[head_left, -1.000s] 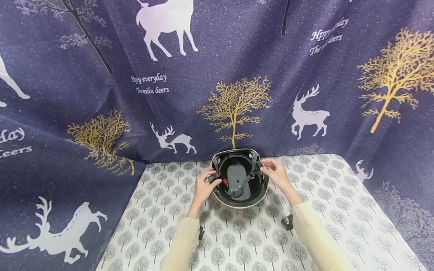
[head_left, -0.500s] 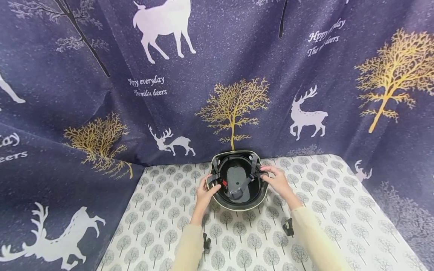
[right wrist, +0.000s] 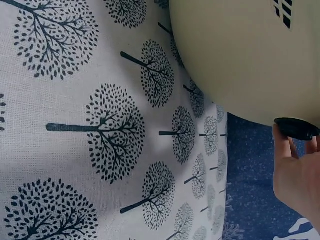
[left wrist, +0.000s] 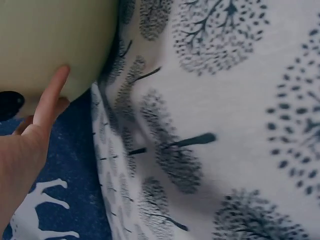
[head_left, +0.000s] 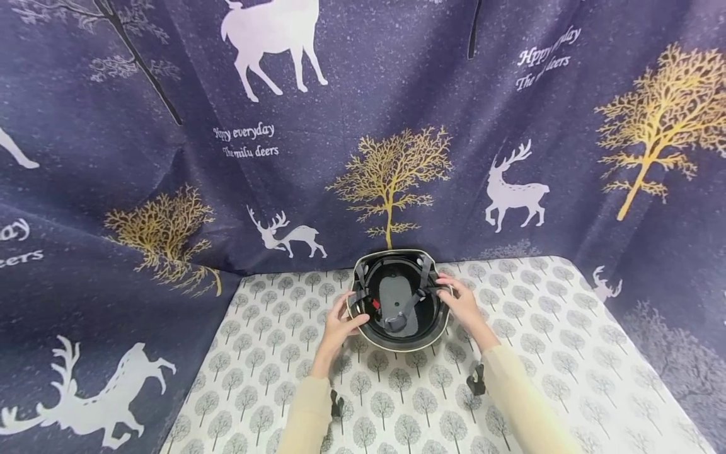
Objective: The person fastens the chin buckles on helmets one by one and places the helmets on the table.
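Note:
A helmet lies upside down at the back of the table, its black hollow facing up. Inside are a grey pad, dark straps and a red buckle part. My left hand holds the left rim, thumb over the edge and fingers outside. In the left wrist view one finger lies along the pale yellow-green shell. On the opposite rim my right hand grips the edge. The right wrist view puts its fingers beside a black oval piece on the shell.
The table wears a white cloth printed with grey trees. Directly behind the helmet hangs a dark blue curtain with deer and golden trees. Small black devices are worn at both wrists.
My left hand has shifted slightly toward me along the rim, its thumb leaving the strap area near the red part. The right hand and helmet stay nearly in place.

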Demonstrator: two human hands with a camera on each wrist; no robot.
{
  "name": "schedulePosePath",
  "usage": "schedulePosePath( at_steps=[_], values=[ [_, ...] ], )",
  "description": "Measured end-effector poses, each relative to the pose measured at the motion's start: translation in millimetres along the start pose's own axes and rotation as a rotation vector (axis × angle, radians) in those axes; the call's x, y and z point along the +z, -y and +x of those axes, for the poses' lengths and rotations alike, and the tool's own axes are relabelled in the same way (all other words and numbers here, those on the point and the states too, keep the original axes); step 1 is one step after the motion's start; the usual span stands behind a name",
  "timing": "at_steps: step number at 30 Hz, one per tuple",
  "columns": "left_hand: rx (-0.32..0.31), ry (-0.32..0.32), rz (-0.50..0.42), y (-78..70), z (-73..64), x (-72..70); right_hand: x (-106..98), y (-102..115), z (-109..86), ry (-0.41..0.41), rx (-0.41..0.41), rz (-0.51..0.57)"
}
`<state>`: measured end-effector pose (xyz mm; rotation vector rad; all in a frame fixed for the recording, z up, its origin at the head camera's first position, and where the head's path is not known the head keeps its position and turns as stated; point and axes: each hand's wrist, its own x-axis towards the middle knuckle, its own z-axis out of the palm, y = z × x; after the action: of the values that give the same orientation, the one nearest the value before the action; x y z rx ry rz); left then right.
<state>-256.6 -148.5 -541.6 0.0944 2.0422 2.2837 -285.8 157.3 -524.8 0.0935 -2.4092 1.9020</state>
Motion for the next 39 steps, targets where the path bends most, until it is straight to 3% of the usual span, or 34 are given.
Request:
schedulePosePath(
  at_steps=[5,11,15,19,26,32,34,39],
  values=[
    [0.03,-0.017,0.005,-3.9,-0.4,1.2,2,-2,-1.3,-0.017,0.109,-0.012],
    [0.009,-0.086,-0.047,-9.1,-1.3,4.4,5,0,-2.6,-0.016,0.12,-0.019],
    [0.011,-0.13,-0.014,-12.3,-1.2,-4.2,17,-2,-2.6,-0.023,0.119,-0.024],
    [0.013,-0.132,0.052,-19.8,-1.8,-17.7,31,-7,-6.0,-0.013,0.131,-0.046],
    [0.055,-0.014,0.233,-30.8,8.4,-25.1,30,-9,-2.4,0.012,0.092,-0.025],
    [0.003,0.143,0.176,-35.9,12.0,-17.1,14,-13,-1.6,0.092,0.199,0.13],
    [0.013,0.174,0.206,-38.3,11.6,-13.2,10,-16,-1.3,0.089,0.23,0.176],
    [0.008,0.165,0.258,-40.0,10.3,-6.9,3,-13,-0.2,0.077,0.216,0.217]
  ],
)
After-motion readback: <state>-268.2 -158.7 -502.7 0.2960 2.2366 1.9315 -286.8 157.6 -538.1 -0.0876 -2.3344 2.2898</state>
